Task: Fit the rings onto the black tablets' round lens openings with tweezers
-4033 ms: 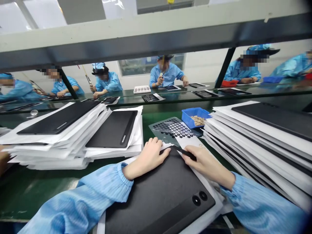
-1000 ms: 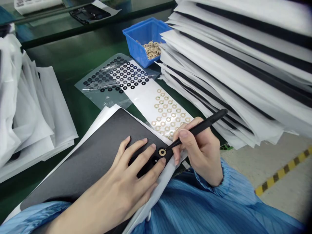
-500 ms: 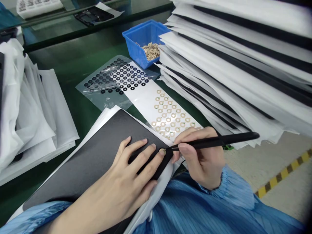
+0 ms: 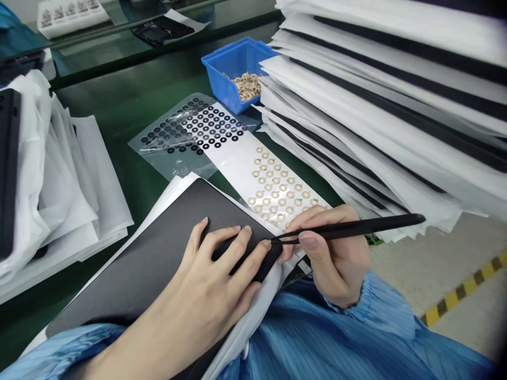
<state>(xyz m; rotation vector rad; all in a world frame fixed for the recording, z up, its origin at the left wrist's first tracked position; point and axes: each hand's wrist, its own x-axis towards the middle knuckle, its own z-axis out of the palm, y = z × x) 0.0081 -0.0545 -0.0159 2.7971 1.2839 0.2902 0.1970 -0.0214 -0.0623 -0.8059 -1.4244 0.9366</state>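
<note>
Right hand: closed, gripping black tweezers between thumb and fingers, the tool lying almost level and its tail pointing away to the right. The tips reach left from the hand and meet at the corner of a black panel, just beside the left index fingertip. Whatever lies at the tips is too small to identify.

Left hand: open, fingers spread, resting flat on the black panel and holding it down. The panel lies directly under this hand, on white paper, with its corner between the two hands.

Beyond the fingertips of the right hand: a white strip carrying rows of gold rings. Further out along the same line, a clear plastic sheet with rows of black rings, touching the end of the white strip. Beyond that, away from both hands, a blue plastic bin holding a loose pile of small gold parts.

To the right of the right hand: a tall stack of black panels interleaved with white paper. To the left of the left hand: a pile of white paper. Blue pleated sleeves cover both forearms.
</note>
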